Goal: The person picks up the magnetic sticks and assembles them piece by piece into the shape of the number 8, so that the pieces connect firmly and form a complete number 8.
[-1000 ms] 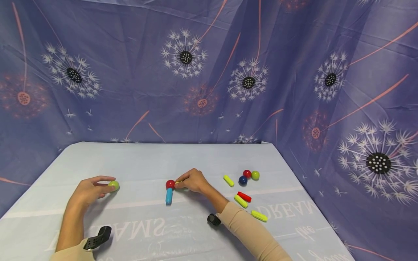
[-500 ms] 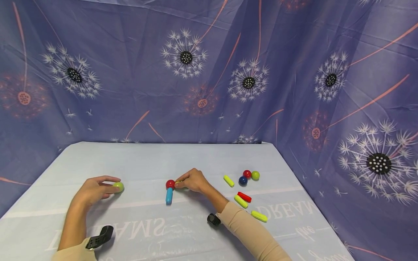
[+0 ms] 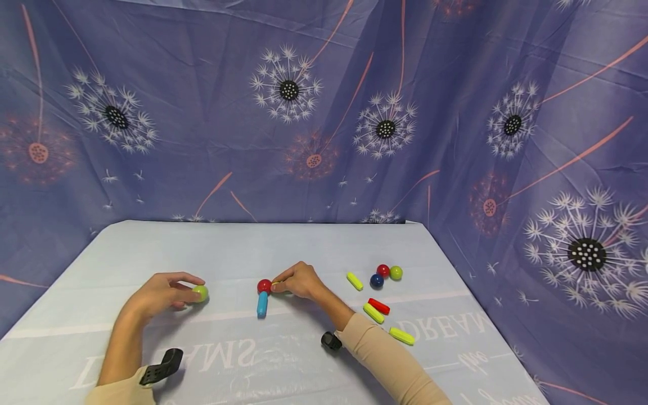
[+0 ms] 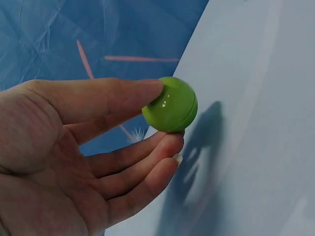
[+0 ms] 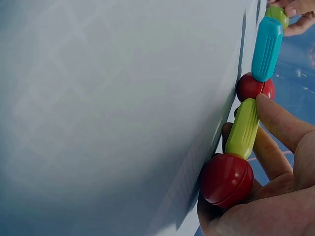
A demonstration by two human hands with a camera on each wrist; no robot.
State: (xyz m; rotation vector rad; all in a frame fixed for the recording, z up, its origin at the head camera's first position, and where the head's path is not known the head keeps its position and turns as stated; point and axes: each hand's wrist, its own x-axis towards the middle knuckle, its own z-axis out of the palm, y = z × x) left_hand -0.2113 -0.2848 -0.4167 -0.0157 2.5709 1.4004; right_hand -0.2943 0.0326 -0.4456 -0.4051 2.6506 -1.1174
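My left hand (image 3: 161, 295) pinches a lime-green ball (image 4: 171, 105) between thumb and fingertips, above the table and left of the joined pieces. In the right wrist view, a yellow-green ridged stick (image 5: 242, 129) links two red balls, one at the far end (image 5: 253, 87) and the near red ball (image 5: 227, 180) by the palm. A light blue stick (image 3: 261, 305) runs from the far red ball toward the front of the table. My right hand (image 3: 300, 280) grips the yellow-green stick, covering most of it and the near ball in the head view.
At the right lie a red ball (image 3: 383, 271), a green ball (image 3: 396, 273) and a dark blue ball (image 3: 377, 280). Near them are a red stick (image 3: 378, 305) and several yellow sticks (image 3: 373, 313). A patterned curtain (image 3: 212, 112) hangs behind the white-covered table (image 3: 217, 247).
My left hand has moved rightward with the green ball, closer to the joined pieces. My right hand and the pieces it holds have stayed in place.
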